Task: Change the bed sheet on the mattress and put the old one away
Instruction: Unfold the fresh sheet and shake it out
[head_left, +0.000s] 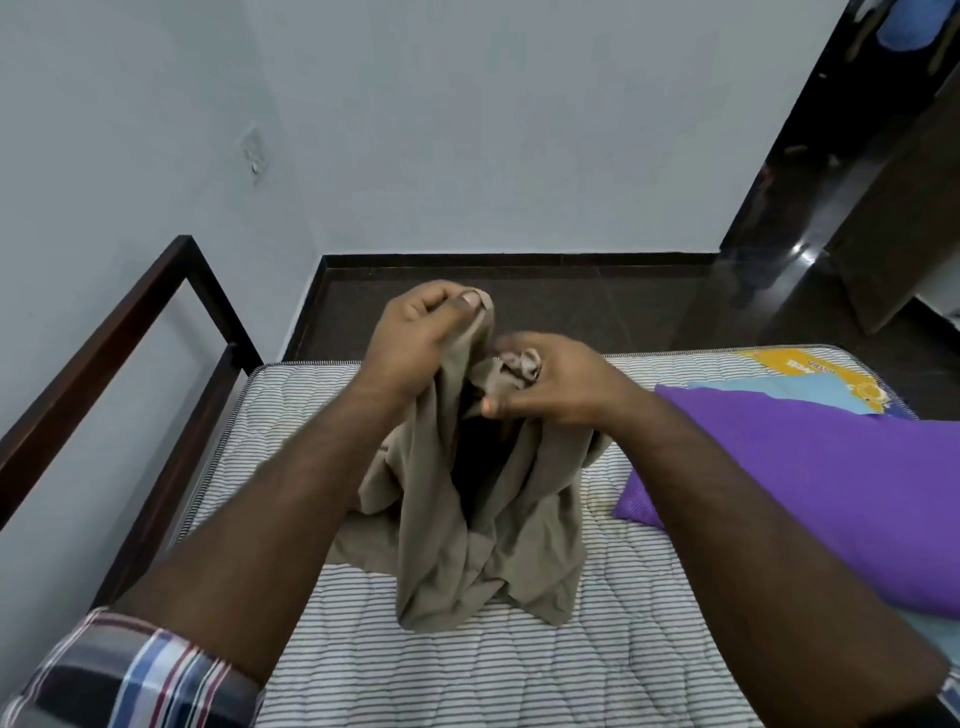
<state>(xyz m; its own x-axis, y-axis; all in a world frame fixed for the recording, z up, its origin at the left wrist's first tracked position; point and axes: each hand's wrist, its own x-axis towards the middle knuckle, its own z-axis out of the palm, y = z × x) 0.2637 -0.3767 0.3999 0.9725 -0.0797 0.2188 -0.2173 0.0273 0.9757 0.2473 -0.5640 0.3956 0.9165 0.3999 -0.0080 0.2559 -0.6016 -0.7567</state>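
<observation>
Plaid sleeve (130, 670) sits closest, at the lower left, on the person's left arm. Both bare forearms reach out over the striped mattress (467, 675), which lies uncovered in a dark wooden bed frame (130, 322). The left hand (415, 332) holds a bunched tan sheet (483, 530) up, thumb and fingers pinching its top edge. The right hand (550, 384) grips another gather of the same cloth just beside it, fingers curled round it. The sheet's lower folds rest on the mattress. A purple pillow (831, 493) lies to the right.
</observation>
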